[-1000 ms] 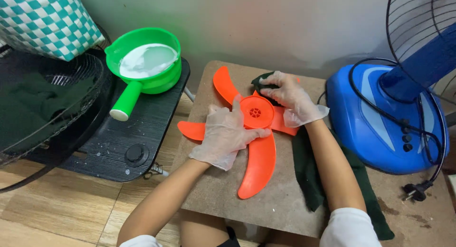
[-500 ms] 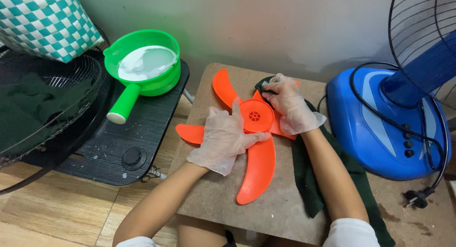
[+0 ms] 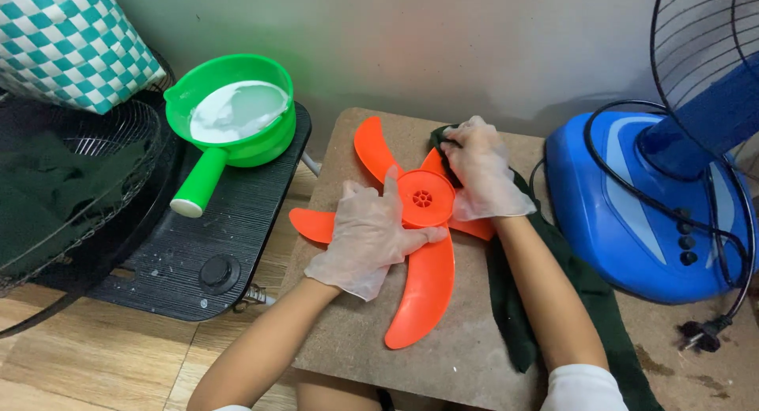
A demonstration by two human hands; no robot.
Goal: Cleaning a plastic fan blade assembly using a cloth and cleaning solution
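**Two gloved hands on an orange fan blade**

An orange fan blade (image 3: 419, 245) lies flat on a brown board (image 3: 348, 332) that serves as the worktop. The left hand (image 3: 370, 237), in a thin clear glove, rests flat on the blade beside the round middle part. Its grip is spread open, with the fingers pressing down and not wrapped around anything. The right hand (image 3: 481, 170), gloved too, is closed on a dark green cloth (image 3: 553, 300) and presses it on the far side of the blade. The rest of the cloth runs down the board under the right arm.

To the left, a green scoop (image 3: 229, 122) with white stuff inside sits on a black tray (image 3: 205, 237). To the right stands a blue fan base (image 3: 632, 213) with a black cord (image 3: 700, 332).
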